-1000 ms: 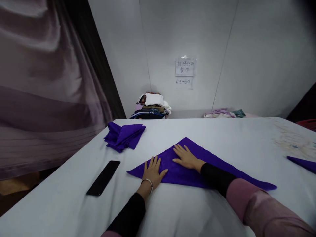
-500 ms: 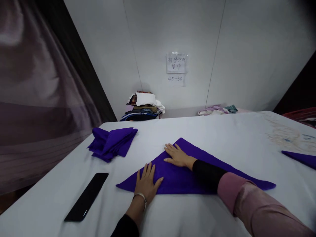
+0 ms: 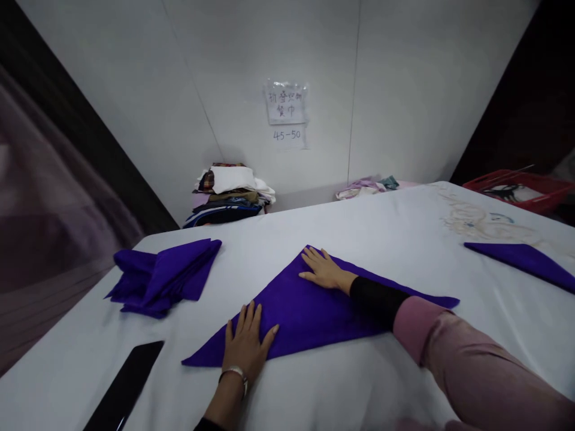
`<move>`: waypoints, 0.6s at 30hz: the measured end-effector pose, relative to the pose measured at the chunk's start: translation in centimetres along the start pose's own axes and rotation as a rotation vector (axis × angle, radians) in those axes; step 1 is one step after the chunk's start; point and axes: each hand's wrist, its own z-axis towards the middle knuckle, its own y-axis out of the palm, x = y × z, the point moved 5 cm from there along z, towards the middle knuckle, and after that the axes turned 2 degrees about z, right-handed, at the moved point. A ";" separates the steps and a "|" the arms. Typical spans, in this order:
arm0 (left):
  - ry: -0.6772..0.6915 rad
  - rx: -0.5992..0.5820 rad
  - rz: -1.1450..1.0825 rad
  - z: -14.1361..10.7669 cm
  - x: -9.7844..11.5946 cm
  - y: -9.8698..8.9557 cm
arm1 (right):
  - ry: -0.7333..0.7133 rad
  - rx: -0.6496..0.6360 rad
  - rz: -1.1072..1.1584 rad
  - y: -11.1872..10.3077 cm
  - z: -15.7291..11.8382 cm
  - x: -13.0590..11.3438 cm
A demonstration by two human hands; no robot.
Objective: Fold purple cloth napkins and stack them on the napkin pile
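Note:
A purple cloth [image 3: 296, 311] lies on the white table as a wide triangle, its peak pointing away from me. My left hand [image 3: 246, 341], with a bracelet at the wrist, rests flat with fingers spread on the cloth's left part, by the near edge. Near the peak, my right hand [image 3: 324, 269] presses flat with its fingers apart. Neither hand grips anything. The right forearm crosses over the cloth and hides part of its right side.
On the white table [image 3: 386, 233] lie crumpled purple cloths [image 3: 166, 278] at left, a black flat object [image 3: 126, 386] at near left and a folded purple cloth [image 3: 525, 260] at right. Behind are piled clothes [image 3: 229, 194] and a red basket [image 3: 534, 191].
The view has turned to the right, showing more of the right-hand cloth and the red basket. My right hand has slid up to the triangle's peak; my left hand stays on the left part.

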 end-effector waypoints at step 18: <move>0.005 0.015 -0.012 0.3 0.0 0.0 | 0.227 0.005 -0.063 -0.8 -9.3 5.4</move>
